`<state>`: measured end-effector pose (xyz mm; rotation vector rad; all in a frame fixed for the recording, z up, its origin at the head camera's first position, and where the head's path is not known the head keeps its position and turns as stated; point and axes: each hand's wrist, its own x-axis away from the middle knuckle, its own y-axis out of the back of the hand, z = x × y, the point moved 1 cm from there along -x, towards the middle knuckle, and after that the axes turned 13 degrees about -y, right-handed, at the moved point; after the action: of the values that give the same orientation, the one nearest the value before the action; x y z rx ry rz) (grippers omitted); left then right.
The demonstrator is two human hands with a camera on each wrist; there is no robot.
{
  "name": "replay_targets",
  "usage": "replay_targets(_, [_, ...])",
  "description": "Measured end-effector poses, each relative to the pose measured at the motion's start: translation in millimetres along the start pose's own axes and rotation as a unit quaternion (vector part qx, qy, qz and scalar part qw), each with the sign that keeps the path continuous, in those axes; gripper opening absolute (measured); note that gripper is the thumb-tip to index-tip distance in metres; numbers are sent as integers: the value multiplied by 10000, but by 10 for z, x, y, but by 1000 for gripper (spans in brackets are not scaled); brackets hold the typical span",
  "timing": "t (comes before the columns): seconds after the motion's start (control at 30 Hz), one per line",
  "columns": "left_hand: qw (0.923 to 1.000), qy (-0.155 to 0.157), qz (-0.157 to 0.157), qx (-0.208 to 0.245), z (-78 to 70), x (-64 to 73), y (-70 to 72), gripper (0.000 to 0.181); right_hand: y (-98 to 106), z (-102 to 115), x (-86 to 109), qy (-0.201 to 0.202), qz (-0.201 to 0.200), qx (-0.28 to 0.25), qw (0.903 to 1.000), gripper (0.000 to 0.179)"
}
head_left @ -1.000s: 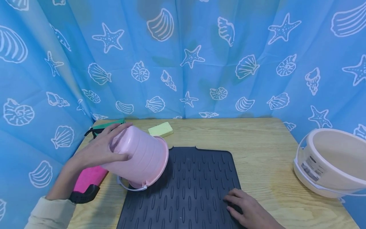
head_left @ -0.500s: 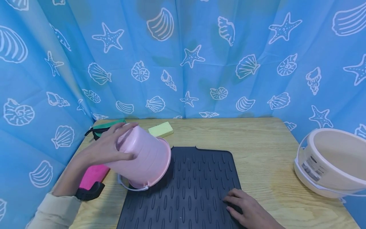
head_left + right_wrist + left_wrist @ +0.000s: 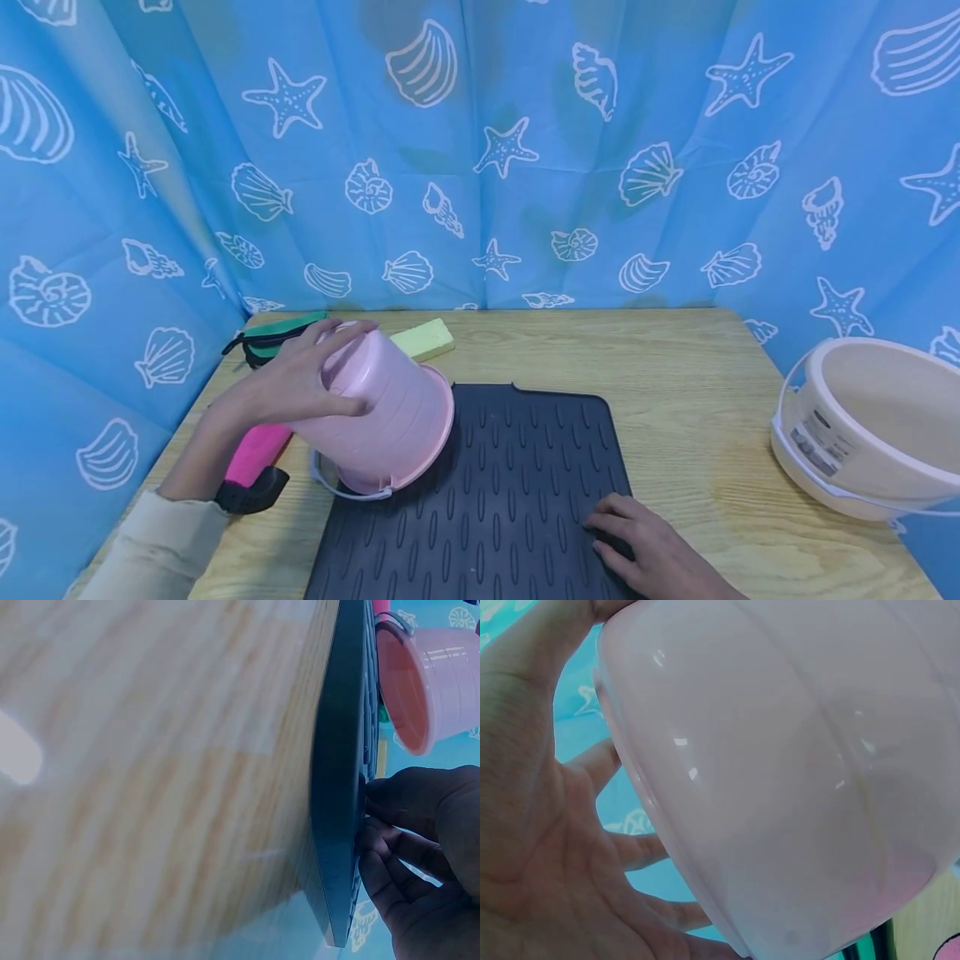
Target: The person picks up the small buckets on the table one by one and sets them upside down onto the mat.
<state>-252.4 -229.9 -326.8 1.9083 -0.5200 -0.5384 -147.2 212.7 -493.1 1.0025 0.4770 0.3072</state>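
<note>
My left hand (image 3: 296, 385) grips the base of a pink bucket (image 3: 401, 425), thumb on the near side and fingers spread over the far side. The bucket is tipped over, its mouth facing right and down, the rim over the left part of a black ribbed mat (image 3: 498, 483). Its pale handle (image 3: 360, 496) hangs by the rim. In the left wrist view the glossy bucket wall (image 3: 765, 750) fills most of the picture. My right hand (image 3: 648, 537) rests with loosely bent fingers on the mat's right edge; in the right wrist view its fingertips (image 3: 377, 796) touch the mat's upper side.
On the wooden table (image 3: 675, 375), a pale yellow sponge (image 3: 426, 337) lies behind the pink bucket. A green and black item (image 3: 281, 330) sits at the back left. Something bright pink (image 3: 257, 454) lies under my left forearm. A cream bucket (image 3: 832, 442) stands right; a blue shell-patterned curtain (image 3: 525, 192) encloses the table.
My left hand has shifted right and tipped the pink bucket's base up a little, so its mouth faces further down. The bucket now overlaps part of the sponge. The right hand has barely moved.
</note>
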Motion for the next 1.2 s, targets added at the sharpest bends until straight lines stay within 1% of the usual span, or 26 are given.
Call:
replay_targets(0.13, [10000, -3, 15, -44, -13, -31, -5, 94, 4, -3, 5, 45, -29, -8, 10000, 23])
replay_targets(0.37, [9999, -38, 91, -63, -71, -60, -5, 94, -6, -19, 17, -54, -32, 69, 10000, 22])
replay_targets(0.6, [9996, -26, 165, -224, -127, -118, -26, 95, -6, -28, 18, -19, -51, 75, 10000, 23])
replay_targets(0.83, [9993, -175, 134, -317, -162, -158, -56, 94, -11, -13, 19, -90, 22, 92, 9999, 21])
replay_targets(1.03, [9991, -100, 134, -398, -197, -174, -75, 93, -5, 4, 1, -157, 130, 119, 9997, 19])
replay_targets(1.2, [9989, -93, 103, -442, -228, -191, -94, 93, -3, 6, 0, -215, 144, 152, 9995, 20])
